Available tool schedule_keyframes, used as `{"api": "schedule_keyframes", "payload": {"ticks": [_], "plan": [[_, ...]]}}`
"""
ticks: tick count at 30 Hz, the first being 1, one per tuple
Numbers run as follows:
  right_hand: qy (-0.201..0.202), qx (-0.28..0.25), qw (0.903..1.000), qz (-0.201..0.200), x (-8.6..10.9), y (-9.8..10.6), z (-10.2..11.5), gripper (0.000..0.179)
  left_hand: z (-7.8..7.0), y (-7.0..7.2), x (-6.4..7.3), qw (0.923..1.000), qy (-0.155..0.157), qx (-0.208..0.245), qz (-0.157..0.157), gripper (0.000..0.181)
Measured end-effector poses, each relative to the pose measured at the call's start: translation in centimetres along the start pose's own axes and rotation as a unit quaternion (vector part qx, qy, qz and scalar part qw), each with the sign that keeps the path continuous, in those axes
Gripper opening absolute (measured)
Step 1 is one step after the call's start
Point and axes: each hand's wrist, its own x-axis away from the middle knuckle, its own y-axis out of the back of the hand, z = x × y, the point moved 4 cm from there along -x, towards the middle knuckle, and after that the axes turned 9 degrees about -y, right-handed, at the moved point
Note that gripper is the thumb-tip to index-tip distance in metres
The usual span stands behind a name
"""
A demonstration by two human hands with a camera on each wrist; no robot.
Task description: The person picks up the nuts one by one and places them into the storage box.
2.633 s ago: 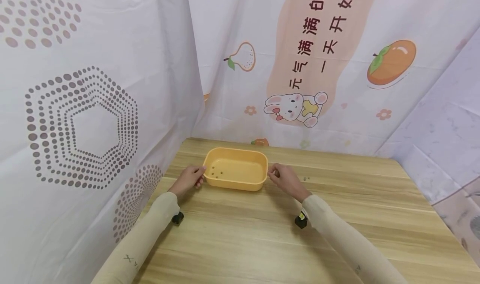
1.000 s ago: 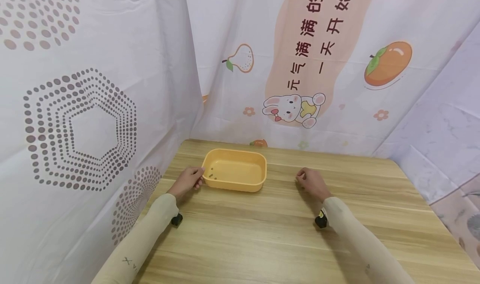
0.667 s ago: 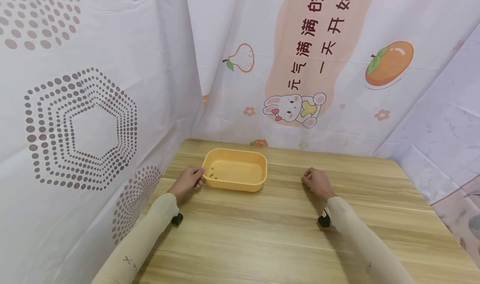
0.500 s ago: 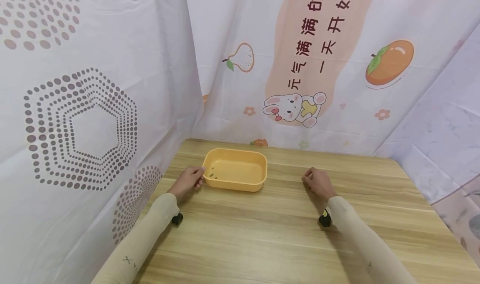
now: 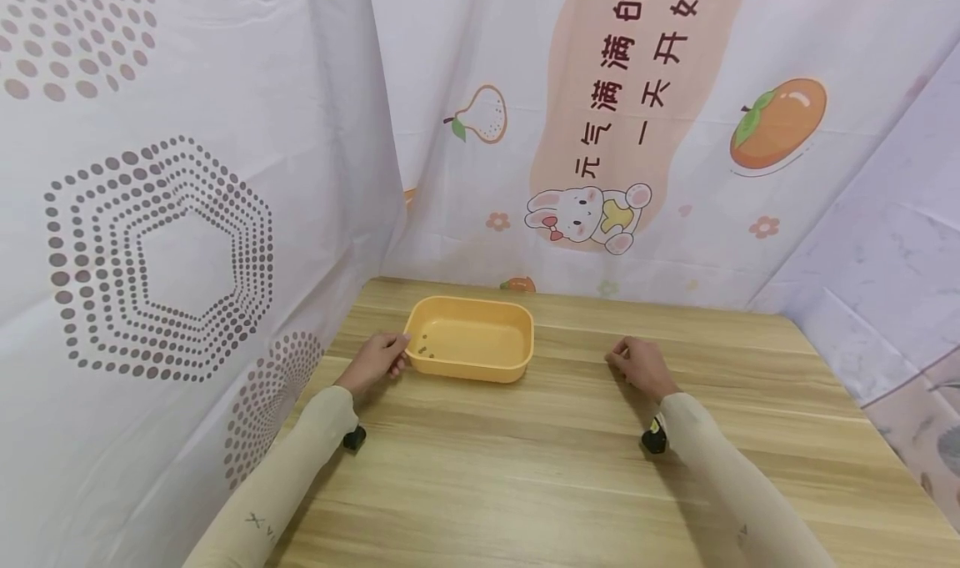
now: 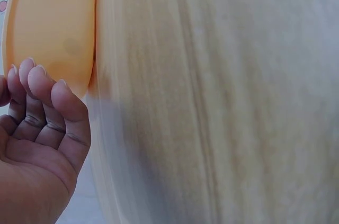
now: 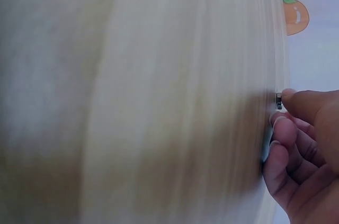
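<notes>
A yellow rectangular tray [image 5: 472, 343] stands on the table toward the back. My left hand [image 5: 377, 359] grips its left end, thumb over the rim and curled fingers against the outer wall, seen also in the left wrist view. Several small dark pieces, like nuts [image 5: 422, 349], lie inside at the tray's left end. To the right of the tray, my right hand [image 5: 641, 364] is low at the tabletop with curled fingers. In the right wrist view a small metal nut [image 7: 279, 100] shows between the tips of thumb and index finger.
The wood-grain table [image 5: 480, 468] carries the tray and both hands. Printed white curtains [image 5: 465, 176] hang behind the table and along its left and right sides. A small black camera [image 5: 654, 436] is worn on the right wrist, another [image 5: 355, 438] on the left.
My right hand has left the tray's right end and moved right, to where small pieces lay on the table, then stayed nearly still there. The left hand keeps its grip on the tray.
</notes>
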Motion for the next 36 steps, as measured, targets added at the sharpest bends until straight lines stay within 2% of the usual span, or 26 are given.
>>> {"api": "schedule_keyframes", "payload": {"ticks": [12, 17, 20, 23, 36], "plan": [[0.020, 0.014, 0.9996, 0.013, 0.0, -0.2, 0.1, 0.021, 0.1, 0.0, 0.1, 0.9999, -0.003, 0.009, -0.007, 0.043], [0.018, 0.024, 0.9994, 0.015, -0.2, -0.4, 0.2, 0.018, -1.4, 0.0, 0.7, 1.0000, 0.002, 0.007, 0.006, 0.042], [0.018, 0.031, 0.9993, 0.015, -0.3, -0.5, 0.3, 0.017, -1.3, 0.0, 0.7, 1.0000, -0.002, -0.003, 0.005, 0.043], [0.018, 0.039, 0.9990, 0.013, -0.5, -0.6, 0.3, 0.017, 0.1, 0.0, 0.1, 1.0000, -0.006, -0.004, -0.002, 0.045], [0.017, 0.060, 0.9980, 0.006, -0.5, -0.6, 0.9, 0.016, 0.1, 0.0, 0.2, 1.0000, -0.005, -0.002, -0.001, 0.043]]}}
